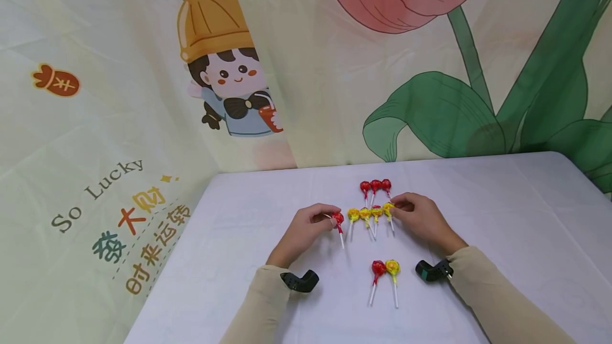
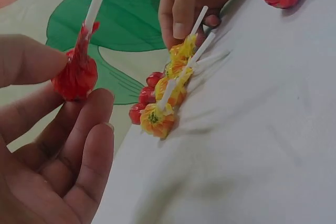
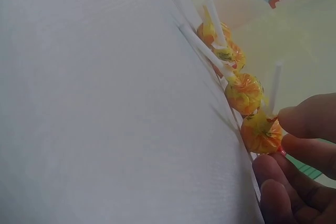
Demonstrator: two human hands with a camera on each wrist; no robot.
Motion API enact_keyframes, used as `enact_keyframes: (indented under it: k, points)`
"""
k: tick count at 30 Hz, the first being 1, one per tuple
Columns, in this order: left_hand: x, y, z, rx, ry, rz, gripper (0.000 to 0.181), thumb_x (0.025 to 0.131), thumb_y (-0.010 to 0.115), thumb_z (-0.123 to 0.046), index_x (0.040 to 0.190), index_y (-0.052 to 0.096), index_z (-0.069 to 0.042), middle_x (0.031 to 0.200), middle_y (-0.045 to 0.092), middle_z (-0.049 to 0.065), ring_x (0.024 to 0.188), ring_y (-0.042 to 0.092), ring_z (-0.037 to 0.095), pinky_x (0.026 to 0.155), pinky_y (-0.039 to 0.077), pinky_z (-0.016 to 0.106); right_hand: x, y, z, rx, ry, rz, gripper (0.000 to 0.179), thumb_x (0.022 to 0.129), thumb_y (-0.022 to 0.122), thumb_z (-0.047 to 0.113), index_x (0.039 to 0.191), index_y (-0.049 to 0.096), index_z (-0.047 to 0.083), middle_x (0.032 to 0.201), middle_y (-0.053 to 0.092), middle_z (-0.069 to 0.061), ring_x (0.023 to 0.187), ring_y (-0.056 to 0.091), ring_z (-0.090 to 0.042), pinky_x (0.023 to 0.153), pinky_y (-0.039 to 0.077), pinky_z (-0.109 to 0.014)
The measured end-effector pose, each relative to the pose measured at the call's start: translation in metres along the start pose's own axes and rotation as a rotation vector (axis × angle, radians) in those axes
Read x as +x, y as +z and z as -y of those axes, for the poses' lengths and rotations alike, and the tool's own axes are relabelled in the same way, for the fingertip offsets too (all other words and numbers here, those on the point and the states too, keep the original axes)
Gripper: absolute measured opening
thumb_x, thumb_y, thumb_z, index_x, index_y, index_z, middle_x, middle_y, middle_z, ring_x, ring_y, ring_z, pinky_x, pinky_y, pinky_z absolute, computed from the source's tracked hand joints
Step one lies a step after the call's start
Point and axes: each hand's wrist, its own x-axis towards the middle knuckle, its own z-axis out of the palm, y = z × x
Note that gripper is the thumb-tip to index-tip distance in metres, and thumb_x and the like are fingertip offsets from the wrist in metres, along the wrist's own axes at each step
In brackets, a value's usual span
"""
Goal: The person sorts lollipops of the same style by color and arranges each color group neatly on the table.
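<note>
My left hand [image 1: 306, 228] pinches a red-wrapped lollipop [image 2: 77, 77] by its head between thumb and fingers, its white stick pointing toward me. In the head view this lollipop is just left of a row of several yellow lollipops [image 1: 365, 214]. At the right end of that row, my right hand [image 1: 423, 220] holds the head of the last yellow lollipop [image 3: 262, 134] between thumb and fingertips. The other yellow heads lie side by side, their sticks toward me at differing angles.
Three red lollipops [image 1: 375, 186] lie side by side behind the yellow row. Nearer to me, a red lollipop [image 1: 378, 267] and a yellow lollipop [image 1: 393, 267] lie together. The white tabletop [image 1: 516, 238] ends at a printed cloth backdrop [image 1: 315, 94].
</note>
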Motion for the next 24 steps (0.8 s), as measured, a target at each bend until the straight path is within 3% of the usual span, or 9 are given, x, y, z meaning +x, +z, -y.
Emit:
enact_keyframes:
  k: [7,18,24]
  points:
    - [0.018,0.000,-0.003,-0.059,-0.038,-0.035,0.033,0.097,0.062,-0.015,0.128,0.065,-0.002,0.113,0.068,0.007,0.102,0.066,0.032,0.092,0.053,0.042,-0.001,-0.001,-0.001,0.019,0.008,0.002,0.030,0.097,0.067,0.021,0.123,0.066,0.007,0.111,0.066,-0.008,0.099,0.059,-0.025,0.086,0.053,-0.040]
    - [0.043,-0.001,0.002,-0.082,-0.112,-0.029,0.037,0.099,0.063,-0.022,0.133,0.064,-0.008,0.120,0.066,0.002,0.104,0.064,0.020,0.092,0.053,0.037,-0.001,0.000,-0.001,0.035,0.033,0.008,0.032,0.099,0.063,0.026,0.126,0.065,0.009,0.114,0.065,-0.008,0.102,0.057,-0.026,0.088,0.052,-0.041]
    - [0.051,0.000,0.001,-0.083,-0.102,-0.028,0.038,0.099,0.063,-0.021,0.133,0.063,-0.006,0.121,0.066,0.003,0.105,0.065,0.020,0.094,0.053,0.038,-0.009,-0.005,0.004,0.038,0.088,-0.002,0.031,0.100,0.061,0.027,0.125,0.065,0.009,0.118,0.064,-0.009,0.107,0.057,-0.028,0.091,0.052,-0.044]
